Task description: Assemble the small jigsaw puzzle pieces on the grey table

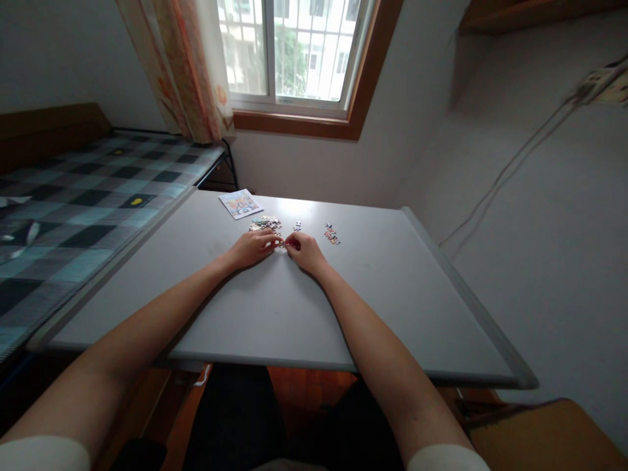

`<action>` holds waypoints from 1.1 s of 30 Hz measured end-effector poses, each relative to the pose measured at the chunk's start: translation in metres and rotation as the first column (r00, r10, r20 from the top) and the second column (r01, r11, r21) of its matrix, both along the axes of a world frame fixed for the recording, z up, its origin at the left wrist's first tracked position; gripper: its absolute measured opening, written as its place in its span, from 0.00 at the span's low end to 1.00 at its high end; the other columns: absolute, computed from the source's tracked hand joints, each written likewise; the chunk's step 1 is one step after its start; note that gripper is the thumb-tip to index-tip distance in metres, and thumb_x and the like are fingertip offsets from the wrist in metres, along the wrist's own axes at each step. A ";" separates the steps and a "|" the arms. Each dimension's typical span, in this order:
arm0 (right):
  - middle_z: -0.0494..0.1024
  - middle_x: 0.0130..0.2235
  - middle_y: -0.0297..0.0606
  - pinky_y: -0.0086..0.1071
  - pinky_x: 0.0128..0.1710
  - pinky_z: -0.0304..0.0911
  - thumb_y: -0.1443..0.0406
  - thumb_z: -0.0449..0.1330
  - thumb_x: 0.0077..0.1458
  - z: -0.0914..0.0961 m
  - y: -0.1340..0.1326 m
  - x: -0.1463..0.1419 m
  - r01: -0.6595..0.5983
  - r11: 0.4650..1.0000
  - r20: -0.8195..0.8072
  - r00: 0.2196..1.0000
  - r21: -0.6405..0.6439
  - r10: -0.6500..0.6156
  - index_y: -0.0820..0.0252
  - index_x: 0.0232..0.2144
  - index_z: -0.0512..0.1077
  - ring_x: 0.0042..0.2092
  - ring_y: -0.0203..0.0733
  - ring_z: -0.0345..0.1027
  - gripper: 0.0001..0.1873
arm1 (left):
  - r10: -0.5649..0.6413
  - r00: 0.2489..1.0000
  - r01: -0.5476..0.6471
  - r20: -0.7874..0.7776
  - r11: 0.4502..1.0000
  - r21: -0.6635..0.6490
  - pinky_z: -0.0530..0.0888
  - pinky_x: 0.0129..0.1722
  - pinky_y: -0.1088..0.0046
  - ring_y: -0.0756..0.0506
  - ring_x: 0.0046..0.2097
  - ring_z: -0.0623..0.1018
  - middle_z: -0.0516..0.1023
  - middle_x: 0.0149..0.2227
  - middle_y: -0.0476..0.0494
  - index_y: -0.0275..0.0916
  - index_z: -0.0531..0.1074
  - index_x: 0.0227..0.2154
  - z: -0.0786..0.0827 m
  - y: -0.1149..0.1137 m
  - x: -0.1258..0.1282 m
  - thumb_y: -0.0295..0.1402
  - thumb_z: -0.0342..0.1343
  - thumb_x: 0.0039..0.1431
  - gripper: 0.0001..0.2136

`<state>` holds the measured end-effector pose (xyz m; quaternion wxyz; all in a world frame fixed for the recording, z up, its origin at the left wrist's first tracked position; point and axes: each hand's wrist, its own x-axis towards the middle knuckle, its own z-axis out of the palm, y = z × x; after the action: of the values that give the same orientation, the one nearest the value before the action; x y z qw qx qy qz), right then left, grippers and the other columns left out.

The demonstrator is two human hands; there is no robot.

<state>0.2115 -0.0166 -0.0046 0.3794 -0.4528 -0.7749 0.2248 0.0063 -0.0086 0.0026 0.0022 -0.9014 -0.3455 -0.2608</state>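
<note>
Both hands rest on the grey table (373, 307), fingertips meeting in the middle. My left hand (252, 248) is pinched on a small jigsaw piece, and my right hand (303, 250) pinches another piece against it. Just beyond the fingers lies a heap of loose puzzle pieces (265, 224). One or two single pieces (297, 227) sit a little to its right, and a smaller cluster of pieces (331, 233) lies farther right. A printed picture card (240, 203) lies flat at the far edge of the table.
A bed with a blue checked cover (83, 203) runs along the table's left side. A window (294, 52) with a patterned curtain (186, 72) is behind the table. A white wall with hanging cables (510, 170) stands close on the right.
</note>
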 end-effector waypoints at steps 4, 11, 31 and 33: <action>0.72 0.28 0.33 0.29 0.35 0.60 0.71 0.58 0.52 0.001 -0.001 -0.001 -0.009 1.000 0.001 1.000 -0.013 0.009 0.60 0.31 0.74 0.31 0.35 0.63 0.05 | 0.000 1.000 0.000 -0.005 1.000 -0.004 0.69 0.33 0.76 0.50 0.32 0.74 0.76 0.35 0.45 0.41 0.76 0.44 0.001 -0.001 0.000 0.33 0.49 0.64 0.12; 0.73 0.38 0.43 0.42 0.51 0.59 0.71 0.57 0.53 0.000 0.000 0.006 0.279 0.955 0.064 0.956 0.101 -0.286 0.59 0.32 0.75 0.44 0.47 0.64 0.07 | 0.024 1.000 -0.024 -0.012 1.000 -0.014 0.69 0.33 0.76 0.51 0.30 0.73 0.77 0.36 0.45 0.41 0.77 0.44 0.002 -0.002 0.000 0.32 0.51 0.62 0.12; 0.78 0.30 0.35 0.29 0.37 0.64 0.67 0.59 0.55 0.005 -0.002 0.000 -0.025 0.997 -0.062 0.998 -0.067 0.020 0.60 0.35 0.76 0.33 0.35 0.69 0.06 | -0.016 0.999 0.014 0.045 1.000 0.026 0.68 0.31 0.77 0.52 0.28 0.72 0.76 0.32 0.46 0.41 0.77 0.40 0.001 -0.002 0.000 0.39 0.51 0.65 0.12; 0.78 0.29 0.34 0.29 0.36 0.64 0.68 0.60 0.53 0.006 -0.002 -0.001 -0.041 0.995 -0.094 0.995 -0.091 0.033 0.61 0.33 0.77 0.31 0.34 0.69 0.05 | -0.024 0.998 0.023 0.049 1.000 0.020 0.69 0.31 0.77 0.52 0.28 0.72 0.76 0.32 0.46 0.40 0.77 0.41 0.001 -0.002 0.000 0.40 0.51 0.65 0.12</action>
<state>0.2106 -0.0190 0.0018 0.3891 -0.4446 -0.7536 0.2882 0.0060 -0.0102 0.0031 -0.0008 -0.8987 -0.3323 -0.2863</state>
